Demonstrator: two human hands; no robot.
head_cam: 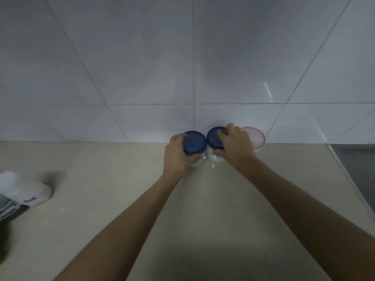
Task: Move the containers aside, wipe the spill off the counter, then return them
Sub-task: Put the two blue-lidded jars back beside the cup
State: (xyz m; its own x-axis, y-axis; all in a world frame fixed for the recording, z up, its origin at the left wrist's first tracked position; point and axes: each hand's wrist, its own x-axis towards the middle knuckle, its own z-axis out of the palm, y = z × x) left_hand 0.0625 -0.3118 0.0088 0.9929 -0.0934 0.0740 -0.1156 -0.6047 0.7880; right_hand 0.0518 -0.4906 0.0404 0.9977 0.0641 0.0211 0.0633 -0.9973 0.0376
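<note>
Just right of centre frame, against the tiled wall, two blue-lidded jars stood touching. The left hand (176, 157) wrapped the left jar (193, 144) and the right hand (236, 145) clasped the right jar (214, 137), likely so both shift together. One red-rimmed container (257, 136) waited beside them on the counter (101, 179).

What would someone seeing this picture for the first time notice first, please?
Two jars with dark blue lids stand side by side against the tiled wall, the left hand gripping the left jar and the right hand gripping the right jar. A red-rimmed container sits just right of them.
</note>
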